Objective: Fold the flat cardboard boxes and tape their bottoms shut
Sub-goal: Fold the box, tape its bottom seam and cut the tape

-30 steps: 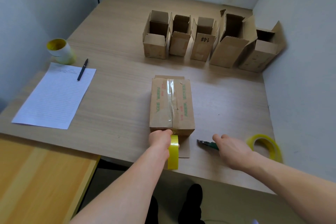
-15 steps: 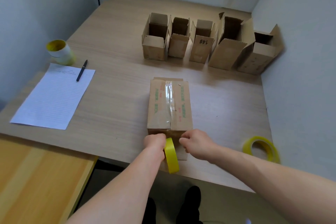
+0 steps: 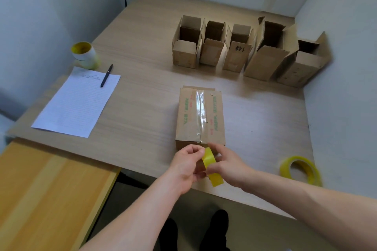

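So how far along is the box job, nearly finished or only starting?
Done: five folded boxes stand in a row at the back. In hand: a sixth box lies in front with clear tape along its bottom seam; the left hand grips the yellow tape roll at its near end, the right hand curled against it. Left: probably cutting that tape free. No flat boxes show.

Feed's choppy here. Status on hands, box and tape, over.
Left hand grips roll, right hand at it, hold unclear. Box seam taped, strip runs to near edge. Nothing in the way; spare roll off right.
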The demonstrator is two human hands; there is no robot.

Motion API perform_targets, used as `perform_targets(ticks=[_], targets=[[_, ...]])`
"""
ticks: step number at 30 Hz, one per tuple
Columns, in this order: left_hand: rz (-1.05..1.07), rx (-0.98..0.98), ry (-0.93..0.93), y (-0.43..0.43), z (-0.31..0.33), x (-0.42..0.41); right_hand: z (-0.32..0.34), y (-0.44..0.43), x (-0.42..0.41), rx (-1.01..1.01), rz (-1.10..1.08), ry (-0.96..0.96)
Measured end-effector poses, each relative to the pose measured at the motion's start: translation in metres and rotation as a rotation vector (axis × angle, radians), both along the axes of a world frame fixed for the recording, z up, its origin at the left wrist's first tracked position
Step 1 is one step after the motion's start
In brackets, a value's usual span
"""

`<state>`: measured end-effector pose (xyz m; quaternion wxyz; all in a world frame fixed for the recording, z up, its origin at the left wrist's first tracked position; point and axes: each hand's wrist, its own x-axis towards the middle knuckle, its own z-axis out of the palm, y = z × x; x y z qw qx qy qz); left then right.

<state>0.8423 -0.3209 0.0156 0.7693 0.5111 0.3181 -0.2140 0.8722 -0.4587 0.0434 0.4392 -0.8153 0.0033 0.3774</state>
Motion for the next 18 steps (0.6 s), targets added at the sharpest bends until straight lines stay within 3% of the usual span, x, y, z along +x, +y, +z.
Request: perform_targets(ticks=[6,10,14,18], targets=[[-0.02,0.081,-0.114,0.002,0.008,-0.009,0.019,-0.003,-0.001,0.012,-0.044,-0.067],[0.036,-0.107,-0.203,-0.009,0.023,-0.009,0.025,-0.005,0.001,-0.026,-0.135,-0.158],[0.208,-0.241,-0.175,-0.007,0.027,-0.007,0.028,-0.009,0.005,0.009,-0.201,-0.21],[0.166,-0.089,-0.191,0.002,0.031,-0.008,0.033,-0.008,0.007,-0.061,-0.175,-0.295]])
